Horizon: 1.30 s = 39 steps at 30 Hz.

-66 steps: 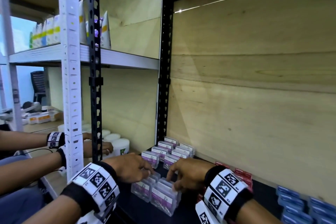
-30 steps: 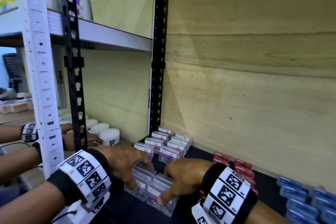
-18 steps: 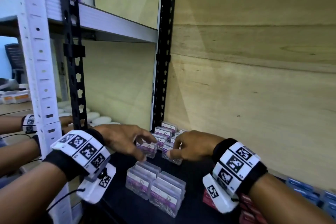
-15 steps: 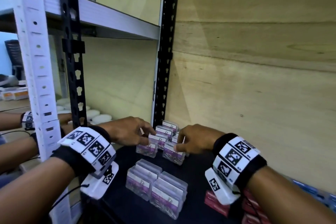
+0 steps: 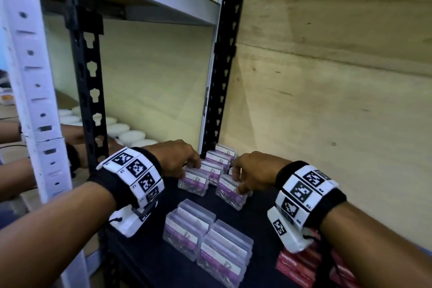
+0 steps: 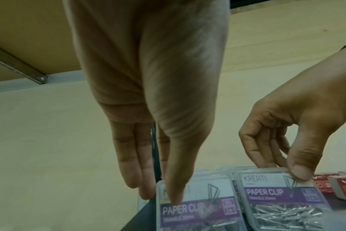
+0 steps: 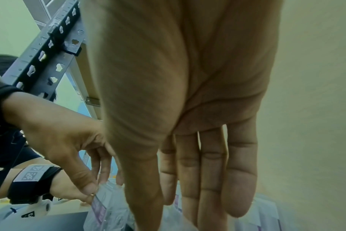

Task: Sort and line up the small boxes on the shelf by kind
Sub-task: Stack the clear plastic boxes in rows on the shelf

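Note:
Clear paper clip boxes with purple labels stand on the black shelf (image 5: 152,262). My left hand (image 5: 194,168) pinches the left paper clip box (image 5: 194,182), thumb on its label in the left wrist view (image 6: 198,207). My right hand (image 5: 236,182) pinches the right paper clip box (image 5: 230,193) beside it by its top edge (image 6: 282,195). Behind them a row of the same boxes (image 5: 222,154) runs to the back corner. Two short rows of these boxes (image 5: 187,224) (image 5: 224,255) stand nearer the front edge. Red boxes (image 5: 294,262) lie under my right wrist.
A black upright post (image 5: 219,65) stands at the back corner, another black post (image 5: 86,77) and a white post (image 5: 30,77) at the front left. A wooden wall (image 5: 327,100) closes the back. White jars (image 5: 131,135) and another person's arms (image 5: 14,170) are on the left.
Both hands let go of the front boxes and reached deeper into the shelf. Each now pinches one box of the pair standing further back. The head view has tilted downward.

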{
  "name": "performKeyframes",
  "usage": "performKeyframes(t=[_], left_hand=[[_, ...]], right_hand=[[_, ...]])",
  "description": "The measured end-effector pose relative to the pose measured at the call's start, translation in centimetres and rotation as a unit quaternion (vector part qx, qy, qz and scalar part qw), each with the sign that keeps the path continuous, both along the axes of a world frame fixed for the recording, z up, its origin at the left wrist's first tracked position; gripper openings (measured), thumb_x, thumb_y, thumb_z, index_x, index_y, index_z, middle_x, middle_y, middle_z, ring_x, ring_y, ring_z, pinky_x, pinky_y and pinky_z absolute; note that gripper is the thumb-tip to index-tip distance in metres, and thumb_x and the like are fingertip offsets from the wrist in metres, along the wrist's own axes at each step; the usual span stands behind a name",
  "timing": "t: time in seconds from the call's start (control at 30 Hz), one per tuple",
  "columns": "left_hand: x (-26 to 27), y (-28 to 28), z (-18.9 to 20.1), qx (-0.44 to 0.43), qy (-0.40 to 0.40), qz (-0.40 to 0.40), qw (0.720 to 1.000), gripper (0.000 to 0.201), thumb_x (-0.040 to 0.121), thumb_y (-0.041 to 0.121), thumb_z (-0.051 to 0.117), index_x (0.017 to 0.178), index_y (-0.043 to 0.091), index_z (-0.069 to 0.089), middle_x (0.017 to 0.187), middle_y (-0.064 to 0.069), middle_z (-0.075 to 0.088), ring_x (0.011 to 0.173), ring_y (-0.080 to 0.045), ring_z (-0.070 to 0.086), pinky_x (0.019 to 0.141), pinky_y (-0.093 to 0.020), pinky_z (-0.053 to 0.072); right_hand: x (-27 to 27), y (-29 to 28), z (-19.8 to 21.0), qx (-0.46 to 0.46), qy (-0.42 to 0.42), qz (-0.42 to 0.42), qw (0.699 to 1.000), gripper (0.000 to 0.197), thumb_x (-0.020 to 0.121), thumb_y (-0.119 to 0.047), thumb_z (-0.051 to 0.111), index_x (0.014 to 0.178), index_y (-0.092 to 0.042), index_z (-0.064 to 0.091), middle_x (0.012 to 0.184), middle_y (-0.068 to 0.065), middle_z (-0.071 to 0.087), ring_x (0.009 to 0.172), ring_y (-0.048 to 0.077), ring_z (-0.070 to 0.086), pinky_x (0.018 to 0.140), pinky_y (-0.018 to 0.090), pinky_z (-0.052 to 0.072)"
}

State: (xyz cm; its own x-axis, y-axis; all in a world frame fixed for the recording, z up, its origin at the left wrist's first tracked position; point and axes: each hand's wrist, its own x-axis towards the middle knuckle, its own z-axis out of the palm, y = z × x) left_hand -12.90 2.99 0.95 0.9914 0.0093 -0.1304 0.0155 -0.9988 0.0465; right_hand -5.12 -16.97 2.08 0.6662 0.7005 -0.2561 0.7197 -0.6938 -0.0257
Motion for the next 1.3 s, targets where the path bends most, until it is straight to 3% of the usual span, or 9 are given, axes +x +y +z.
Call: performKeyframes(t=[0.07, 0.17, 0.3, 0.43, 0.63, 0.83, 1.0, 1.3], left_hand=[[0.1, 0.0, 0.0, 0.015, 0.009, -0.005, 1.000, 0.043, 0.091, 0.016, 0.067, 0.132, 0.028, 0.060, 0.128, 0.005, 0.059, 0.112, -0.013, 0.055, 0.085, -0.020, 0.038], [0.2, 0.0, 0.1, -0.002, 0.014, -0.011, 1.000, 0.039, 0.093, 0.016, 0.066, 0.129, 0.029, 0.062, 0.127, 0.006, 0.060, 0.104, -0.009, 0.055, 0.084, -0.019, 0.037], [-0.1, -0.5, 0.1, -0.031, 0.027, -0.023, 0.999, 0.036, 0.093, 0.022, 0.066, 0.126, 0.034, 0.064, 0.122, 0.010, 0.062, 0.099, -0.004, 0.053, 0.083, -0.017, 0.037], [-0.8, -1.4, 0.3, -0.042, 0.039, -0.035, 0.998, 0.035, 0.095, 0.025, 0.064, 0.127, 0.036, 0.063, 0.126, 0.010, 0.062, 0.099, -0.001, 0.051, 0.084, -0.015, 0.038], [-2.0, -2.8, 0.7, -0.075, 0.062, -0.041, 0.994, 0.033, 0.095, 0.023, 0.063, 0.125, 0.036, 0.065, 0.131, 0.016, 0.061, 0.106, 0.001, 0.053, 0.098, -0.020, 0.043], [-3.1, -3.6, 1.0, -0.066, 0.073, -0.053, 0.994, 0.033, 0.096, 0.025, 0.061, 0.127, 0.037, 0.064, 0.134, 0.017, 0.059, 0.118, -0.004, 0.055, 0.102, -0.023, 0.042], [-3.4, -3.8, 0.9, -0.061, 0.071, -0.054, 0.994, 0.033, 0.096, 0.024, 0.061, 0.126, 0.037, 0.064, 0.131, 0.017, 0.061, 0.113, -0.002, 0.056, 0.098, -0.019, 0.041], [-4.2, -4.2, 1.0, -0.064, 0.072, -0.054, 0.994, 0.033, 0.097, 0.021, 0.059, 0.126, 0.036, 0.065, 0.129, 0.018, 0.062, 0.101, 0.005, 0.050, 0.099, -0.022, 0.043]], right_hand=[[-0.1, 0.0, 0.1, -0.002, -0.009, 0.003, 1.000, 0.027, 0.085, -0.030, 0.076, 0.109, -0.023, 0.065, 0.103, -0.003, 0.071, 0.085, 0.012, 0.064, 0.059, 0.021, 0.040], [-0.3, -0.3, 0.1, -0.001, -0.001, -0.001, 1.000, 0.026, 0.083, -0.033, 0.077, 0.104, -0.026, 0.063, 0.096, -0.005, 0.069, 0.087, 0.014, 0.065, 0.062, 0.023, 0.042], [-1.2, -1.2, 0.3, -0.007, 0.006, -0.001, 1.000, 0.029, 0.082, -0.037, 0.078, 0.105, -0.029, 0.063, 0.098, -0.010, 0.058, 0.093, 0.014, 0.058, 0.074, 0.027, 0.044], [-2.6, -2.1, 0.5, -0.006, 0.023, 0.005, 1.000, 0.034, 0.083, -0.037, 0.077, 0.113, -0.028, 0.064, 0.100, -0.009, 0.061, 0.097, 0.015, 0.060, 0.084, 0.029, 0.048], [-4.4, -3.3, 0.6, 0.002, 0.040, 0.013, 0.999, 0.037, 0.084, -0.037, 0.077, 0.117, -0.028, 0.063, 0.112, -0.006, 0.067, 0.102, 0.016, 0.062, 0.093, 0.034, 0.050], [-5.4, -4.2, 0.7, 0.004, 0.049, 0.016, 0.999, 0.035, 0.084, -0.038, 0.076, 0.115, -0.029, 0.064, 0.112, -0.005, 0.069, 0.103, 0.016, 0.063, 0.096, 0.036, 0.049], [-6.1, -4.6, 0.8, 0.005, 0.054, 0.017, 0.998, 0.035, 0.085, -0.038, 0.075, 0.117, -0.029, 0.063, 0.114, -0.005, 0.068, 0.103, 0.016, 0.062, 0.095, 0.035, 0.049], [-7.0, -5.1, 1.0, 0.008, 0.065, 0.023, 0.998, 0.031, 0.089, -0.037, 0.071, 0.118, -0.030, 0.062, 0.114, -0.004, 0.069, 0.102, 0.015, 0.062, 0.093, 0.032, 0.048]])
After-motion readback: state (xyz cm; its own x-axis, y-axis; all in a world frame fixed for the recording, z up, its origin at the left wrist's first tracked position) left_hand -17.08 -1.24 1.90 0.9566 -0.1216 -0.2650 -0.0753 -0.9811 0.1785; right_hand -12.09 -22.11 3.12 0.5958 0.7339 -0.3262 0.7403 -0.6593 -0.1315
